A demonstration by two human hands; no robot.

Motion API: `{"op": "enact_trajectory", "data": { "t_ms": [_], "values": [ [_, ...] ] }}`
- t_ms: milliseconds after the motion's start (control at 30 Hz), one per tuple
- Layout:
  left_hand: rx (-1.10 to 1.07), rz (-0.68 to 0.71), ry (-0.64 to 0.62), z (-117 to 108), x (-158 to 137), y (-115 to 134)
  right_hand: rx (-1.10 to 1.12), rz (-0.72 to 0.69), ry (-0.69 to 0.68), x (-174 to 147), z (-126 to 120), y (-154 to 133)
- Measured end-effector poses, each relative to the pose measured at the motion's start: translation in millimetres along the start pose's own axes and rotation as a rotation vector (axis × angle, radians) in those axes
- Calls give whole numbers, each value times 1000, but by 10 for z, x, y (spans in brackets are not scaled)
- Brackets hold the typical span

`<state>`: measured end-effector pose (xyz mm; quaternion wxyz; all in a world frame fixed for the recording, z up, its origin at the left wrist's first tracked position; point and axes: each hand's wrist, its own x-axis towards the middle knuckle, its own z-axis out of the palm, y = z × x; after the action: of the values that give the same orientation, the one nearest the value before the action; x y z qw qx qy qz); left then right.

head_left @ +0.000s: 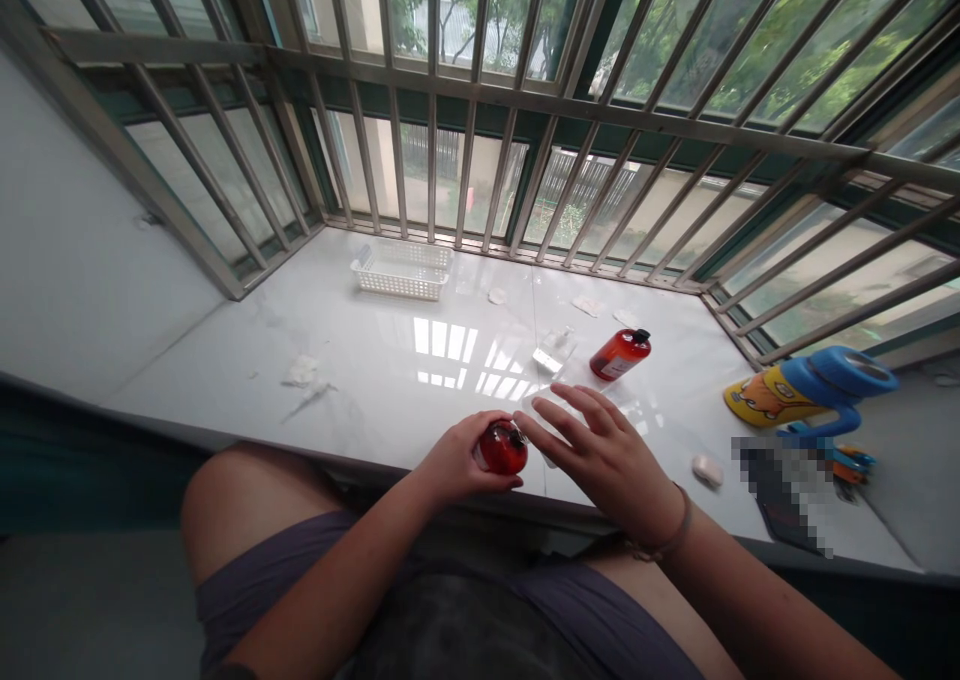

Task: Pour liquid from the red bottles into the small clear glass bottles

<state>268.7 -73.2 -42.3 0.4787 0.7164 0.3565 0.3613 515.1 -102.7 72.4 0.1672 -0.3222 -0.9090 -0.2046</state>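
My left hand point(465, 452) is wrapped round a red bottle point(501, 448) with a dark top, held just over the front edge of the white surface. The bottle's top points up toward the camera. To its right hovers my right hand point(600, 445), fingers stretched out and apart, its index fingertip close to the bottle's top. Whether that fingertip touches the bottle I cannot tell. Beyond my right hand a second red bottle point(619, 354) with a black cap lies tilted in view. A small clear bottle with a white label point(553, 352) is beside it.
A white perforated basket point(401, 272) stands near the barred window. Crumpled tissue point(301, 370) lies at left. On the right are a blue and yellow water bottle point(787, 390), a small pale lump point(706, 471) and a dark flat object point(795, 520), partly pixelated.
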Motion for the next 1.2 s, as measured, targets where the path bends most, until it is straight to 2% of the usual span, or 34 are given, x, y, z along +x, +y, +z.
{"op": "enact_trajectory", "data": {
  "t_ms": [133,333,567,767,1000,1200],
  "values": [
    [-3,-15,-2,-2,-1,3,109,114,-4,-49,64,18],
    [-18,-12,-15,-12,-1,43,304,189,-50,-156,180,68],
    [-26,-19,-11,-19,1,76,545,296,41,-314,293,28],
    [-21,-32,-8,-21,7,69,527,396,28,-306,196,76],
    [-6,-32,-9,-21,4,62,507,357,92,-238,92,140],
    [-28,-36,-5,-19,6,63,544,328,91,-210,105,94]
  ]
}}
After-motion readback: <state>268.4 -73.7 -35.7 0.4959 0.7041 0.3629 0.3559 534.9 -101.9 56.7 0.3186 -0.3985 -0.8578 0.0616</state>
